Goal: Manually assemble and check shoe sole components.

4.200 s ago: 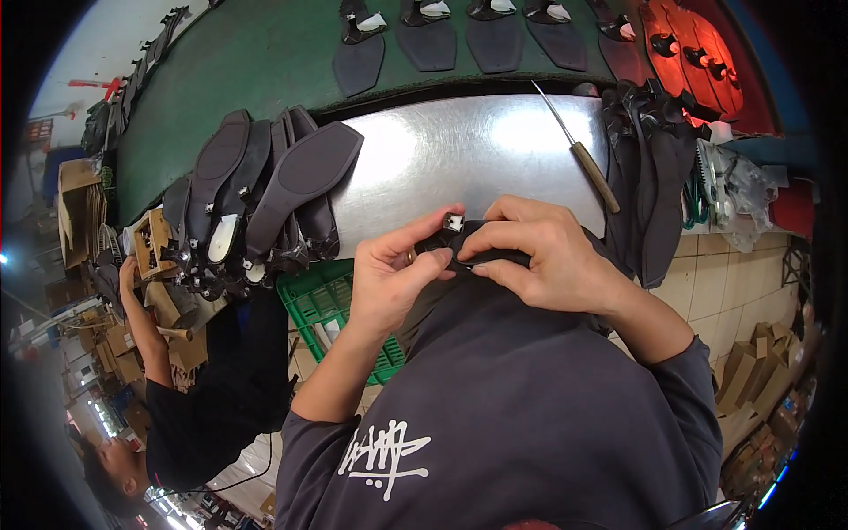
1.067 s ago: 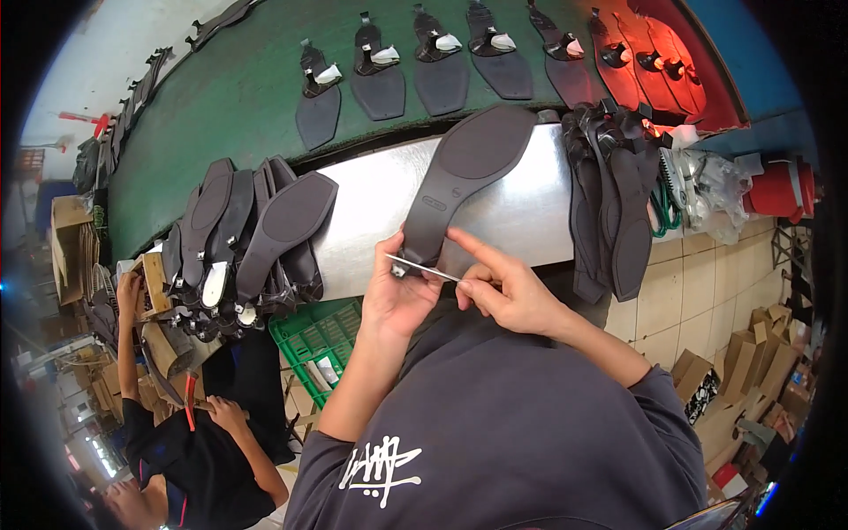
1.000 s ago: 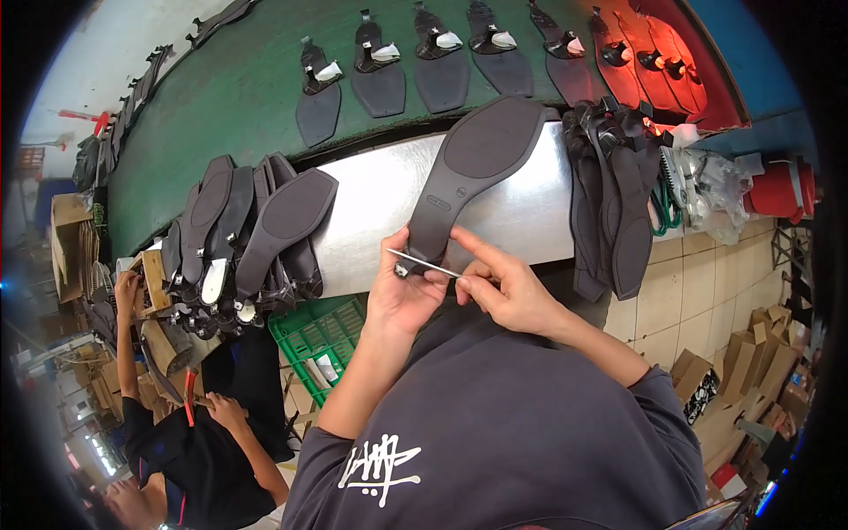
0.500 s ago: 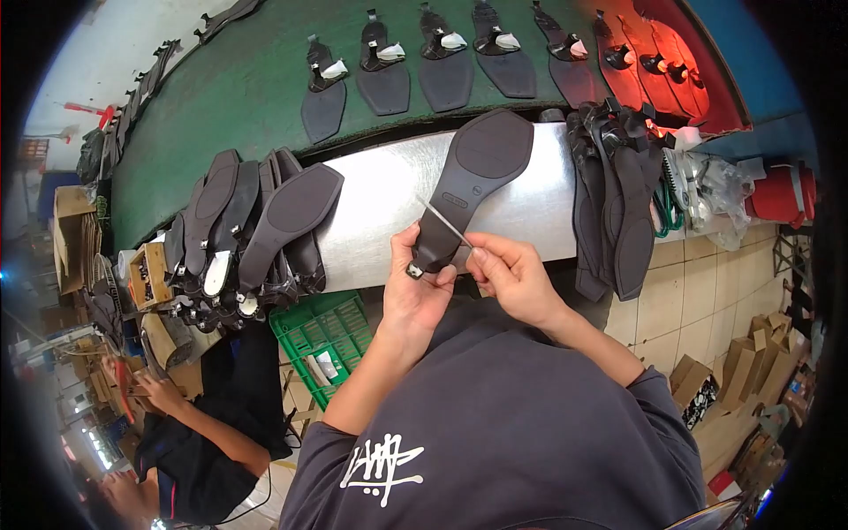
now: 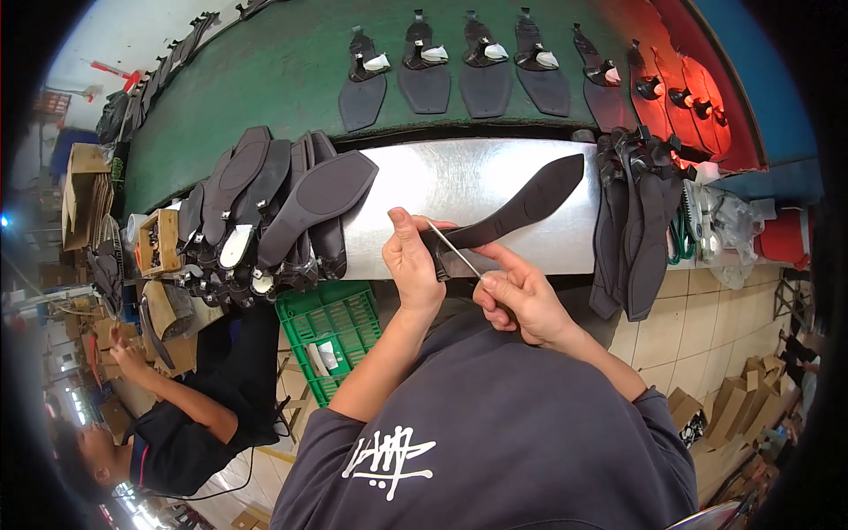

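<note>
A dark sandal [image 5: 530,199] is tilted nearly edge-on over the metal plate, its toe pointing to the far right. My left hand [image 5: 413,265] is closed around its heel end, thumb raised. In my right hand [image 5: 526,300] I pinch a thin metal rod [image 5: 456,252], which slants up to the left across the heel end of the sandal. My right index finger reaches along the sandal's near edge. The heel and any straps there are mostly hidden by my fingers.
Piles of dark sandals lie at left [image 5: 331,185] and right [image 5: 652,238] of the metal plate [image 5: 415,168]. More sandals [image 5: 486,84] stand in a row on the green surface [image 5: 265,79]. A green crate [image 5: 331,327] sits below; a co-worker [image 5: 194,415] is at lower left.
The sandal has turned from sole-up to nearly edge-on, its toe swinging right and lower. My left hand has rotated with it. The rod still crosses the heel end. The co-worker's arm has shifted.
</note>
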### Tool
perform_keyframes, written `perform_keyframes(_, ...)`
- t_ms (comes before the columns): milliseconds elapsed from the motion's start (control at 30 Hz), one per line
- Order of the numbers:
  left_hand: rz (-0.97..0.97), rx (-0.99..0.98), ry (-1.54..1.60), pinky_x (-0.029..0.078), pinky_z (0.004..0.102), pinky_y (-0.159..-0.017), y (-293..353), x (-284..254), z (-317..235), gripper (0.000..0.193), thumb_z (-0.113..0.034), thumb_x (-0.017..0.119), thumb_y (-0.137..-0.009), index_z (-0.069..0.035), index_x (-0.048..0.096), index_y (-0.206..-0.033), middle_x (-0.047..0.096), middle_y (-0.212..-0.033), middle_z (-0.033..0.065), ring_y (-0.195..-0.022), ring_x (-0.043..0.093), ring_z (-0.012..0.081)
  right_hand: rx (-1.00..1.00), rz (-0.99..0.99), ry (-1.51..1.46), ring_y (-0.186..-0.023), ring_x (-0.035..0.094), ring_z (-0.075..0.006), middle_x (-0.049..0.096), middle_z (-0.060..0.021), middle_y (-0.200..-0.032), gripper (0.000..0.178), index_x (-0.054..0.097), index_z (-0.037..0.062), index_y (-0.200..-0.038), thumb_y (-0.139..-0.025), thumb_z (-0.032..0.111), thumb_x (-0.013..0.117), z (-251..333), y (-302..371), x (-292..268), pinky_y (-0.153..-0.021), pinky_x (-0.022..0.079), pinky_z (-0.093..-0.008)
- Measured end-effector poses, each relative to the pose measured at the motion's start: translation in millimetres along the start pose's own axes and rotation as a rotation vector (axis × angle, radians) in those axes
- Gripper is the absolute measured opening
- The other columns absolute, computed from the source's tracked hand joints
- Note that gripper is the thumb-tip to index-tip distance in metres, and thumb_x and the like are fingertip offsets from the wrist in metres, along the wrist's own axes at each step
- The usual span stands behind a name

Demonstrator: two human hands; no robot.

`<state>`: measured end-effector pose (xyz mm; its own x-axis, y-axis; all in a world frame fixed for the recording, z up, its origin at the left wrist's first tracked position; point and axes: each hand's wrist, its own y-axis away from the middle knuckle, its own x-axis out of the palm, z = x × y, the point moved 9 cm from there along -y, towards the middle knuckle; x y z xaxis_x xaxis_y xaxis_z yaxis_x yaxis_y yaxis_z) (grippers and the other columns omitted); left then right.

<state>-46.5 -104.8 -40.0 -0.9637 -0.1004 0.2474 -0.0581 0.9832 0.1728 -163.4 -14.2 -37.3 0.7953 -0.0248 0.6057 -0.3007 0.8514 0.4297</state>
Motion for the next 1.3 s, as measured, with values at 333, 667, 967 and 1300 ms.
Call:
perform_keyframes(333, 0.083, 0.200, -0.166, 0.044, 0.0229, -0.061, 1, 2, -37, 0.090, -0.067, 0.009, -0.095, 0.002, 0.061, -0.069, 0.063, -0.066, 0.0095, -0.060, 0.056, 0.0133, -0.227, -0.114, 0.526, -0.056, 0.055, -0.0094, 0.063, -0.0058, -0.075, 0.023, 0.061, -0.0006, -0.113, -0.094, 0.004, 0.050, 30, 9, -2, -0.050, 0.043, -0.0223)
perform_keyframes(667, 0.076, -0.021, 0.137, 0.045, 0.0268, -0.060, -6, -7, -4, 0.074, -0.071, 0.030, -0.089, -0.004, 0.059, -0.083, 0.058, -0.073, 0.0054, -0.069, 0.054, 0.0134, -0.923, -0.127, 1.056, -0.061, 0.061, -0.0246, 0.064, -0.0127, -0.077, 0.017, 0.062, -0.0023, -0.094, -0.080, -0.010, 0.057, 56, 36, 42, -0.054, 0.048, -0.0315)
perform_keyframes(967, 0.285, -0.739, 0.971, 0.044, 0.0455, -0.097, 22, 54, 35, 0.058, -0.070, 0.051, -0.083, -0.014, 0.063, -0.082, 0.066, -0.077, 0.0020, -0.073, 0.064, 0.0202, -0.830, -0.378, 1.178, -0.066, 0.060, -0.0343, 0.059, -0.0148, -0.077, 0.008, 0.057, 0.0013, -0.091, -0.084, -0.002, 0.059, 70, 27, 19, -0.056, 0.048, -0.0394)
perform_keyframes(1300, 0.094, -0.678, 0.838, 0.050, 0.0361, -0.077, 9, 43, 55, 0.052, -0.050, 0.053, -0.092, -0.008, 0.063, -0.063, 0.065, -0.065, 0.0069, -0.070, 0.065, 0.0208, -0.803, -0.312, 1.143, -0.065, 0.059, -0.0363, 0.057, -0.0165, -0.074, 0.005, 0.052, 0.0002, -0.090, -0.087, -0.002, 0.054, 48, 19, 24, -0.055, 0.046, -0.0411)
